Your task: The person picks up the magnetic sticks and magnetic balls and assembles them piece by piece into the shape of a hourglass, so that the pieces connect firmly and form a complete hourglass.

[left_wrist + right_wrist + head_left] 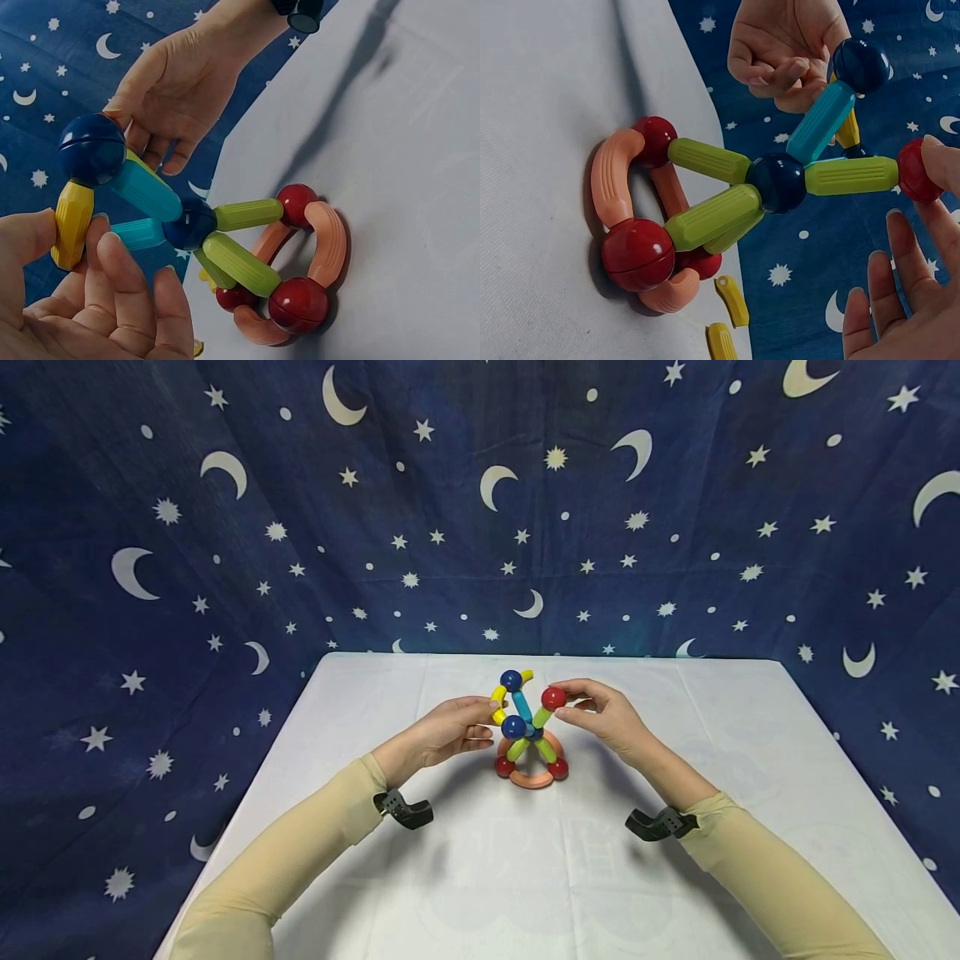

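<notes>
A magnetic ball-and-rod model stands on the table. Its base is a ring of orange curved rods (613,176) joined by red balls (298,305). Green rods (709,160) rise from these to a central blue ball (777,183). Two light blue rods (146,191) branch up to blue balls (511,681), with a yellow curved rod (73,225) between them. My left hand (459,727) pinches that yellow rod between thumb and fingers. On the other side, my right hand (607,714) holds the upper red ball (917,171), at the end of a green rod, between thumb and index finger.
Behind the model, loose yellow rods (733,300) lie on the white table (450,877). A dark blue curtain (435,510) with moons and stars hangs past the table's far edge. Black bands (405,810) sit on both wrists.
</notes>
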Available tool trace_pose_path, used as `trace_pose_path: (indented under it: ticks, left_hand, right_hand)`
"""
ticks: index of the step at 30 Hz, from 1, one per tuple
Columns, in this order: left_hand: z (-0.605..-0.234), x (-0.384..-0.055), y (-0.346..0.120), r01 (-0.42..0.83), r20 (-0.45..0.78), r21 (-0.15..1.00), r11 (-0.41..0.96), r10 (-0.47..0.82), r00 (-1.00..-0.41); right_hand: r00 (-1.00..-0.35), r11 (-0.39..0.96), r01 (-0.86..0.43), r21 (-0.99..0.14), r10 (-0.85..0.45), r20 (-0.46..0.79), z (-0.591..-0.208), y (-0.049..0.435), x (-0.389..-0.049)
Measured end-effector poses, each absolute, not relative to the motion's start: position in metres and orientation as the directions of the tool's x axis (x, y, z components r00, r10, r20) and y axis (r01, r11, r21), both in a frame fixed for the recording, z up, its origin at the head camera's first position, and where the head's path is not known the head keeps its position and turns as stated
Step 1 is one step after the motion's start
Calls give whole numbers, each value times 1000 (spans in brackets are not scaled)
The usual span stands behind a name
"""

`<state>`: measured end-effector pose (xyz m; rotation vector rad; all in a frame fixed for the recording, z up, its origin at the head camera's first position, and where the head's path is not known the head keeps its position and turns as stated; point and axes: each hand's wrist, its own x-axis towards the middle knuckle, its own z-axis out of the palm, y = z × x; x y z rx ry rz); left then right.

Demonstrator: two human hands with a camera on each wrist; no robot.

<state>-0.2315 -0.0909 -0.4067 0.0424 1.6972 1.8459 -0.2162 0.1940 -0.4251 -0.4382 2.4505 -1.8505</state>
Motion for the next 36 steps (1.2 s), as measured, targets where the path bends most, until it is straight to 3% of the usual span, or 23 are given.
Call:
trace_pose_path:
  ticks: [36]
  left_hand:
    - [-409, -232, -91, -418, -379, 908, 13, 449, -809]
  right_hand:
    - [-954, 184, -191, -964, -265, 138, -424, 194, -213]
